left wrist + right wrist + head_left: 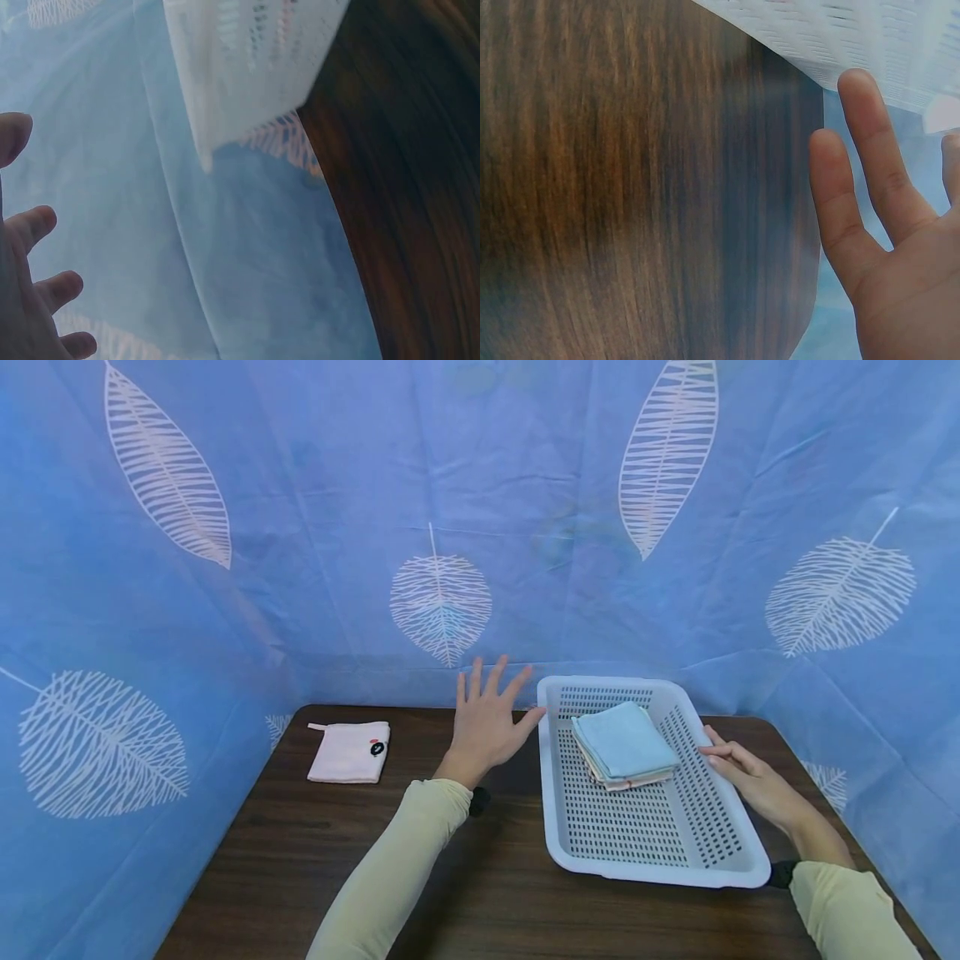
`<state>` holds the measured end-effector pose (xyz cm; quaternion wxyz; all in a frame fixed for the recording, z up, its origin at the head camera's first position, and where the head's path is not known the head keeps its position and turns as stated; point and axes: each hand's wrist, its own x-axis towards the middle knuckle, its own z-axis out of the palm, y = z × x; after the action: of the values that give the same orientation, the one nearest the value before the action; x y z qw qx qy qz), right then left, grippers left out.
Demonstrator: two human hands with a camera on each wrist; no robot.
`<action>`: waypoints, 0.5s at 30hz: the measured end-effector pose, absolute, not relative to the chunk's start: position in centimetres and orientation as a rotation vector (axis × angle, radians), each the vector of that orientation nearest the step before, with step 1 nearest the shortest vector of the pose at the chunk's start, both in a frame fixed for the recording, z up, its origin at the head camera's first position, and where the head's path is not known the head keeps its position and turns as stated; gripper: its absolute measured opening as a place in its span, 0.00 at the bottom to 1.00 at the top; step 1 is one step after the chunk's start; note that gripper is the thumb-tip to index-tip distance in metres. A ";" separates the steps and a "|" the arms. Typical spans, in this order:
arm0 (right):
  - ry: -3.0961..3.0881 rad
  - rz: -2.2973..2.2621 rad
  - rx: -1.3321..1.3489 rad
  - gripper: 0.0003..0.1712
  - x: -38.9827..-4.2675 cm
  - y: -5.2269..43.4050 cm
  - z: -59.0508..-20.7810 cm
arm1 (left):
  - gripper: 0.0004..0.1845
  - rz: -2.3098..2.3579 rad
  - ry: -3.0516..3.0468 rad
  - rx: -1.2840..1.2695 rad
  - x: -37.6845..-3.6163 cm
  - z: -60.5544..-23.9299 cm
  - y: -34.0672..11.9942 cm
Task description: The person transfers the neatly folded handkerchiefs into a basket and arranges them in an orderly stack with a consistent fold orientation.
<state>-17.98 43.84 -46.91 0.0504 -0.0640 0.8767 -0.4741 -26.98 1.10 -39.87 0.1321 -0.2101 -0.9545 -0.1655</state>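
A white perforated plastic basket [628, 866] appears raised off the table, with small folded cloths inside, a light blue cloth [626, 739] on top. At its right rim is my right hand [765, 789], which pinches the rim there. In the right wrist view two fingers of this hand [900, 255] extend under the basket [780, 37]. My left hand [483, 731] is beside the left rim, fingers spread and straight; the thumb tip is close to the rim, and whether it touches cannot be told. The left wrist view shows the spread fingers [56, 289] apart from the basket [247, 112].
On the far left of the dark wooden table [300, 860] lies a folded pale pink cloth [345, 756] with a loop and a small dark motif. A blue curtain [337, 568] with white leaf prints hangs behind the table and at both sides.
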 end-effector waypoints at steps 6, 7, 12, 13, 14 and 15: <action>2.656 -1.429 -0.135 0.30 -17.9 43.7 -46.9 | 0.37 -0.490 -2.791 -0.552 -27.5 -40.4 -0.7; 2.654 -1.426 -0.129 0.30 -17.9 43.7 -46.9 | 0.37 -0.495 -2.790 -0.546 -27.5 -40.5 -0.9; 2.656 -1.420 -0.134 0.30 -18.0 43.7 -46.8 | 0.36 -0.545 -2.776 -0.519 -27.7 -40.8 -2.1; 2.653 -1.425 -0.137 0.30 -18.0 43.8 -46.8 | 0.36 -0.547 -2.777 -0.512 -27.8 -40.9 -2.3; 2.652 -1.427 -0.139 0.30 -18.0 43.8 -46.8 | 0.36 -0.550 -2.779 -0.504 -27.8 -41.0 -2.5; 2.650 -1.430 -0.143 0.30 -18.0 43.8 -46.8 | 0.36 -0.553 -2.782 -0.497 -27.8 -41.0 -2.7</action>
<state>-18.03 43.83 -46.81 0.0637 -0.0472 0.8773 -0.4734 -27.80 -2.68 -41.01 0.1306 -0.1712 -0.9578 -0.1905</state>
